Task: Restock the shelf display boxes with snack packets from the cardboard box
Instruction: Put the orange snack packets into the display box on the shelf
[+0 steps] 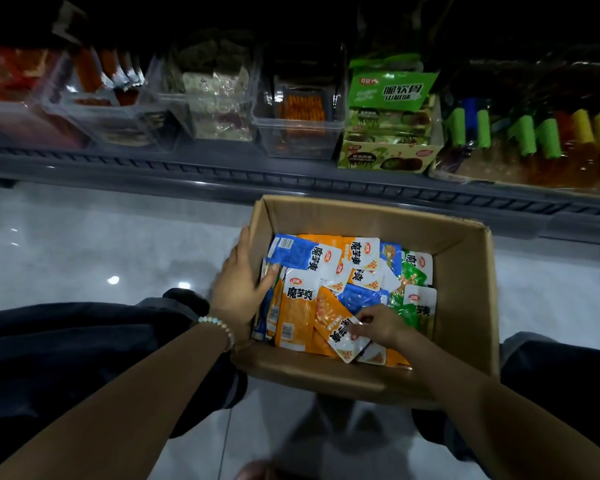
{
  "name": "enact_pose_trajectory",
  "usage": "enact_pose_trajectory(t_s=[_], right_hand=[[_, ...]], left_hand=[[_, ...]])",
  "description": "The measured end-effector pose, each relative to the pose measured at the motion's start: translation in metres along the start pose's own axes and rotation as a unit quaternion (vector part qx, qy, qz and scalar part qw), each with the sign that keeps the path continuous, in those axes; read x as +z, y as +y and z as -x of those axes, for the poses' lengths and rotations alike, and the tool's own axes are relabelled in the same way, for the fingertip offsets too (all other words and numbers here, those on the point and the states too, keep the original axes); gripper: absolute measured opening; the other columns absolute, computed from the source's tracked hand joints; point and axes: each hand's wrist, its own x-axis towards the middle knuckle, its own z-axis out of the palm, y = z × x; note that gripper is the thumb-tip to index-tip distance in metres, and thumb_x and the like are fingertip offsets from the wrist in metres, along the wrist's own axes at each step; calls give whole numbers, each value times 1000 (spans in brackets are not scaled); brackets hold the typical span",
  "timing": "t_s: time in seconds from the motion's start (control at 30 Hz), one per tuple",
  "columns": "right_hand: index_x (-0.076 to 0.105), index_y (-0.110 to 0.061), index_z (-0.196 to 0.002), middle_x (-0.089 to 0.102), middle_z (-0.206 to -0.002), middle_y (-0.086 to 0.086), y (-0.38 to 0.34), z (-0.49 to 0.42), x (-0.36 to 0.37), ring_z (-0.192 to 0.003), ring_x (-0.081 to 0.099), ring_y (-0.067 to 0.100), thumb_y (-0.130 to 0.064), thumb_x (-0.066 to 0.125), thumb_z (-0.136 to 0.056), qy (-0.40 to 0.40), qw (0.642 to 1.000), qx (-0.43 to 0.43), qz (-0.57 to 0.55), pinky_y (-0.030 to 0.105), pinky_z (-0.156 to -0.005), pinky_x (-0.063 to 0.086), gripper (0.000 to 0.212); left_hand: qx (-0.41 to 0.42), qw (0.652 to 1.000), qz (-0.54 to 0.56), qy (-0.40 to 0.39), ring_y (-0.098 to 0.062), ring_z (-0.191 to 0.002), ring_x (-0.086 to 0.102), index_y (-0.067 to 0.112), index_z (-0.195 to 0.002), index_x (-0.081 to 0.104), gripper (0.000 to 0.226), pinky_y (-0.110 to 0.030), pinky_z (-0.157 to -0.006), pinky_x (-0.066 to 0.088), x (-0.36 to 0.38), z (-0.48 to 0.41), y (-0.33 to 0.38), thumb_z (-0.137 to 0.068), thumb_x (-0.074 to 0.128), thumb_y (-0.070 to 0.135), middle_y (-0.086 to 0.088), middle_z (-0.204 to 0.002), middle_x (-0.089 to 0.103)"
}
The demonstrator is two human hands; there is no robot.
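The cardboard box [465,306] stands open on the glossy tiled floor [84,244], just in front of the shelf [222,168] and between the person's knees in dark trousers. It holds a loose heap of snack packets [326,268] in orange, blue and green, each with a white band across the top. Blue ones lie toward the far left corner, green ones along the right wall, and orange ones fill most of the near half.

The left forearm runs up from the lower left, with a bead bracelet [219,325] on the wrist. The left hand [236,289] lies over the box's left wall with its fingers straight and pointing toward the far edge along the outside. The thumb [269,277] reaches inside and touches the packets stacked against that wall. The hand is not curled round anything.

The right forearm comes in from the lower right, over the box's near edge. The right hand [381,323] is palm down with curled fingers, pinching the white end of an orange packet [329,315] that lies tilted on top of the heap near the near edge.

On the shelf, a green display box [388,157] of packets stands to the right of a row of clear bins [298,133].
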Motion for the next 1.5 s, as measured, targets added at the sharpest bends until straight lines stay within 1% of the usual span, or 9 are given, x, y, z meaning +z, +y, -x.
enact_pose_trajectory(t_s=[0.13, 0.4, 0.53, 0.8, 0.9, 1.03, 1.23, 1.37, 1.5], right_hand=[[72, -14, -91, 71, -97, 4, -4, 0, -9, -89, 66, 17, -31, 74, -81, -31, 999, -3, 10, 26, -75, 50, 21], [69, -16, -100, 67, -111, 2, -11, 19, -91, -106, 60, 16, -15, 76, -77, -45, 999, 11, -21, 31, -97, 47, 24], [66, -19, -93, 66, -98, -1, -12, 34, -112, -92, 61, 13, -12, 74, -79, -21, 994, 20, -106, 22, -81, 49, 18], [59, -8, -116, 68, -112, 13, -38, 25, -32, -102, 65, 26, -15, 69, -84, -13, 930, 38, -366, 38, -96, 49, 35], [61, -4, -110, 67, -110, 16, -58, 16, 8, -97, 66, 29, -10, 68, -85, 28, 904, 62, -423, 32, -80, 54, 27], [66, -13, -95, 68, -111, 16, -69, 5, 25, -80, 67, 20, -10, 68, -86, 5, 880, 51, -473, 29, -66, 55, 10], [66, -11, -109, 70, -110, 7, -76, 21, -36, -98, 66, 18, -17, 71, -83, -43, 953, -30, -300, 26, -88, 52, 26], [63, -8, -116, 68, -113, 7, -87, 58, -105, -100, 65, 16, -16, 68, -85, -93, 978, -84, -169, 19, -84, 51, 32], [68, -14, -106, 73, -96, 4, -113, 113, -162, -77, 70, 11, -15, 63, -89, -150, 979, -116, -80, 24, -74, 57, 17]], left_hand=[[5, 1000, 2, 3, -26, -128, 47, 32, -150, -1, 86, -53, -94, 49, 1, -1, -2, -87, 53, 56, -4, -148, 39], [17, 1000, -11, -7, -27, -126, 48, 29, -151, -4, 89, -50, -94, 49, -1, -2, -2, -88, 55, 51, -5, -149, 37], [19, 1000, -7, -20, -28, -125, 48, 29, -151, -4, 88, -51, -93, 49, -3, -2, -1, -89, 55, 50, -7, -148, 37], [35, 999, 4, -32, -28, -125, 49, 29, -151, -5, 88, -48, -93, 50, -5, -4, -7, -89, 53, 54, -6, -150, 36], [34, 999, 16, -32, -26, -128, 45, 27, -152, -4, 87, -48, -96, 47, -3, -5, -9, -90, 52, 52, -5, -152, 33], [42, 998, 36, -17, -25, -140, 29, 24, -153, -3, 83, -49, -109, 34, -3, -2, -6, -93, 49, 49, -3, -158, 17], [208, 973, -104, 7, -9, -144, -16, 26, -153, 2, 82, -31, -118, -12, -25, -21, 35, -88, 31, 67, 8, -158, -12], [232, 948, -169, -139, -16, -145, 18, 33, -141, 40, 95, -46, -120, 8, -49, -43, 92, -63, 28, 87, 8, -153, 31], [145, 906, -100, -386, -11, -102, 63, 28, -105, 67, 44, -31, -96, 48, -83, -38, 152, -75, 68, 61, 12, -106, 69]])
